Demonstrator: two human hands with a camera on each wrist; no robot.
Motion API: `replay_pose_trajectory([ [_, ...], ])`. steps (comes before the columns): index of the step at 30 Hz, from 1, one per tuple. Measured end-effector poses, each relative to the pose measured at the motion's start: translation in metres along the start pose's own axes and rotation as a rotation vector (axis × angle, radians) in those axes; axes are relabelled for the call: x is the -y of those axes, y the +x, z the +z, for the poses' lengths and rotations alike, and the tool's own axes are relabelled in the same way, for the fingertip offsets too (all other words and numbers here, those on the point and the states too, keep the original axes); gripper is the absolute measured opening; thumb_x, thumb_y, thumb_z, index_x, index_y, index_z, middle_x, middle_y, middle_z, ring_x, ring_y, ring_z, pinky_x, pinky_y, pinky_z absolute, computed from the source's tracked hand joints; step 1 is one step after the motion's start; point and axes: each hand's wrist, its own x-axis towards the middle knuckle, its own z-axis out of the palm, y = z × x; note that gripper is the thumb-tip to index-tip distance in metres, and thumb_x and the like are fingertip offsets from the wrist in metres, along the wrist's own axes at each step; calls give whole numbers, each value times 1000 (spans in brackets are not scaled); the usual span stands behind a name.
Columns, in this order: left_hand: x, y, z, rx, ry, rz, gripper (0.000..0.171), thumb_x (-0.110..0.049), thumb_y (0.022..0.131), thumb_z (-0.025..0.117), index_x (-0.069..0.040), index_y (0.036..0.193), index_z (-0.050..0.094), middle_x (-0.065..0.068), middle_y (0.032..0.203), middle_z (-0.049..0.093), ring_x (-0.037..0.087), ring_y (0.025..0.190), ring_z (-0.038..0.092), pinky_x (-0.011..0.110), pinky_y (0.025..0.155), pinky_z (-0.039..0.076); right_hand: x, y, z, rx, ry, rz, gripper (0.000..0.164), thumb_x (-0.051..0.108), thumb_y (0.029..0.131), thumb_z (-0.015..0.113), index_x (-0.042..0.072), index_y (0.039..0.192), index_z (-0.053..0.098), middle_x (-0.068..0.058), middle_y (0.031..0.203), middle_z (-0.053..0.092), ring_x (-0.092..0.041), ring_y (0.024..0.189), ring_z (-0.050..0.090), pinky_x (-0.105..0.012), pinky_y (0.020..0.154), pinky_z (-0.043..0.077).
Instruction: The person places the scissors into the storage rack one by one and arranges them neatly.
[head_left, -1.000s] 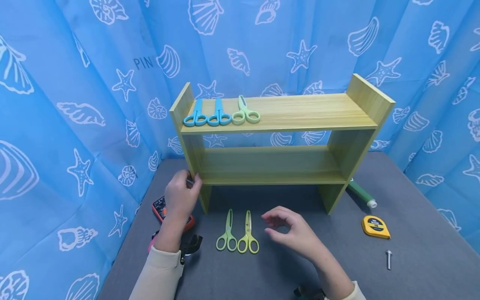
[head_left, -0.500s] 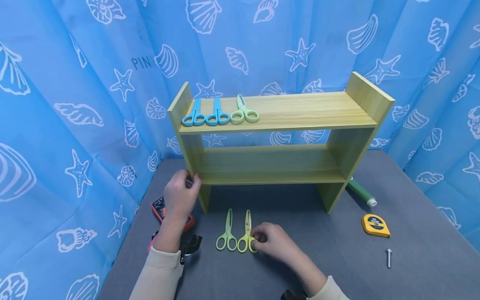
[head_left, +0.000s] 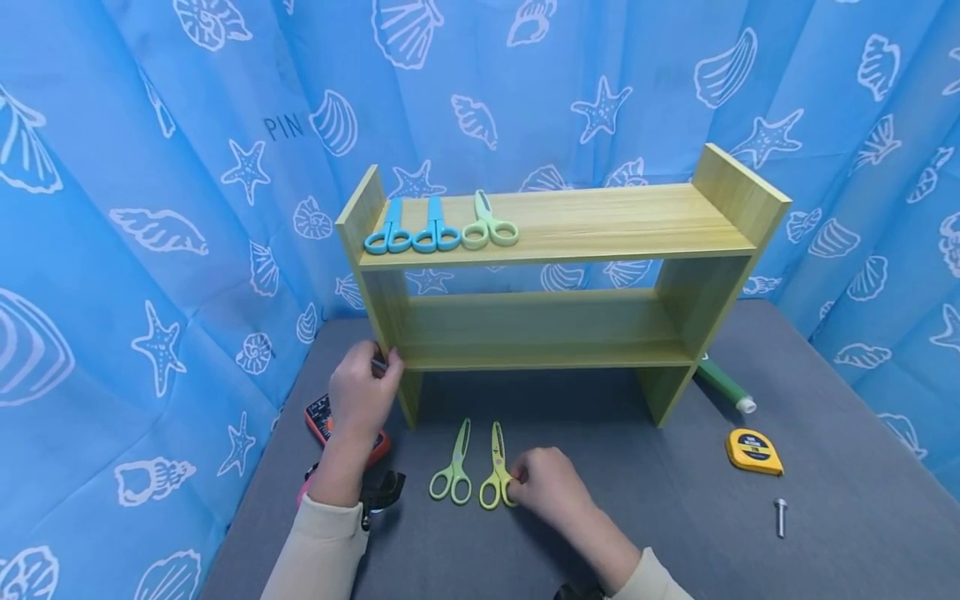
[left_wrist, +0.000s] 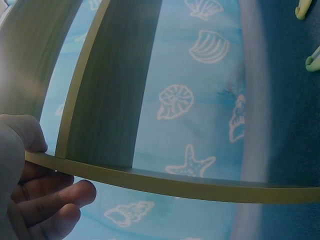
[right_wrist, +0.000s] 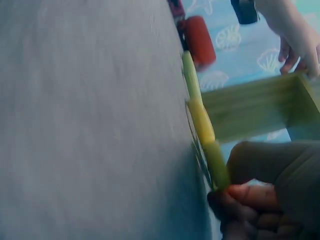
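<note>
My left hand [head_left: 363, 387] grips the front edge of the wooden shelf's [head_left: 585, 221] left side panel; in the left wrist view the thumb and curled fingers lie on either side of that edge [left_wrist: 165, 187]. With thumb and fingers, my right hand [head_left: 552, 485] pinches the right handle loop of the yellow-green scissors [head_left: 498, 463] low at the table. The right wrist view has the pinched handle [right_wrist: 217, 165] between the fingertips. Just left of them lie the green scissors [head_left: 456, 461], slightly tilted, blades toward the shelf.
On the top shelf rest two blue scissors [head_left: 435, 218] and one pale green pair [head_left: 486, 219]. A red-and-black multimeter [head_left: 320, 415] lies by the left forearm. To the right are a green tube [head_left: 723, 385], a yellow tape measure [head_left: 753, 452] and a bolt [head_left: 781, 517].
My right hand has moved left and down onto the yellow-green scissors and pinched them. These scissors shifted slightly right, and the green scissors turned a little. The left hand stayed on the shelf.
</note>
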Motion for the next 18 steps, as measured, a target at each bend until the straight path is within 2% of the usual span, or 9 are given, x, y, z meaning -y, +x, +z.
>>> replay_pose_trajectory([
  [9,0,0,1,9,12,11,13,-12,92,66,-5,85,60,11,77,62,24,63,64,36,52,53,3,-20,-44,26,132,45,14,0,70,70,14,69,68,11,62,61,-7,55,54,-25,53,46],
  [14,0,0,1,7,11,4,12,-13,93,66,-5,86,60,10,77,61,23,63,63,37,52,53,7,-32,-72,32,154,65,14,1,71,70,15,72,70,11,64,62,-8,58,56,-25,55,47],
  [18,0,0,0,2,10,2,13,-13,93,67,-4,86,60,10,76,61,23,63,62,37,52,53,11,-43,-93,47,177,87,8,3,74,70,11,76,73,9,67,63,-10,61,57,-26,56,49],
])
